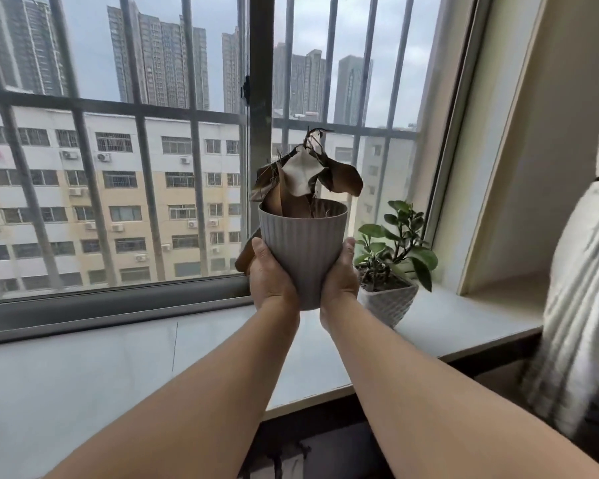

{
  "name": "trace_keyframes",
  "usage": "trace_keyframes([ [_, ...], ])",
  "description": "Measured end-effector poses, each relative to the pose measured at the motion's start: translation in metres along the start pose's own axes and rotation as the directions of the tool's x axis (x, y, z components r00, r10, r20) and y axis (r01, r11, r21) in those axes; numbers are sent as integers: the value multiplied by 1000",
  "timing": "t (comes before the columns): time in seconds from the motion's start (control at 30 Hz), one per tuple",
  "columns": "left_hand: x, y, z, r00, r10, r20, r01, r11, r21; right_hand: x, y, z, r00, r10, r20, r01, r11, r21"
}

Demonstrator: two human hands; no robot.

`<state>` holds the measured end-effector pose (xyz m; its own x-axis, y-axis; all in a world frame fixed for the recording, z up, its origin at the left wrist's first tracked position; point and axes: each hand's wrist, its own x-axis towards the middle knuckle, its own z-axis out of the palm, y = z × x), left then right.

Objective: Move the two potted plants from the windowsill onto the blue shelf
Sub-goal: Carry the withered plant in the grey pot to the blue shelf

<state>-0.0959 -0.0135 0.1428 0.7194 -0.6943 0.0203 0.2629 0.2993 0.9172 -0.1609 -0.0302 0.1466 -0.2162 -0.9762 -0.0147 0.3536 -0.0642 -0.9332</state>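
Ribbed grey pot [303,250] with withered brown plant [305,174]: lifted clear of windowsill [118,368], cupped between left hand [270,274] and right hand [339,274], fingers wrapped around its sides. Green plant in white textured pot [389,304]: upright on windowsill, just right of hands. Striped curtain [581,305]: far right.

Grey ribbed pot [303,250], brown dried leaves [305,174]; white textured pot [389,304], green leaves [405,243]; striped curtain [578,305].

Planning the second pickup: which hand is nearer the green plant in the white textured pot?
Right. The right hand sits just beside the green plant in the white textured pot; the left hand is across the ribbed grey pot.
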Motion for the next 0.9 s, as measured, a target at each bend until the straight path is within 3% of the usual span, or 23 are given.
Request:
trace_keyframes([
  [0.3,-54,17,34,987,-75,145,73,997,23,-20,-55,-52,983,-93,-160,84,994,-64],
  [0.57,-120,22,53,949,-108,297,100,994,45,-55,-88,-111,965,-71,-254,70,997,-12],
  [0.9,-235,15,94,808,-205,553,186,978,90,-103,-142,-220,869,-138,-475,138,990,-35],
])
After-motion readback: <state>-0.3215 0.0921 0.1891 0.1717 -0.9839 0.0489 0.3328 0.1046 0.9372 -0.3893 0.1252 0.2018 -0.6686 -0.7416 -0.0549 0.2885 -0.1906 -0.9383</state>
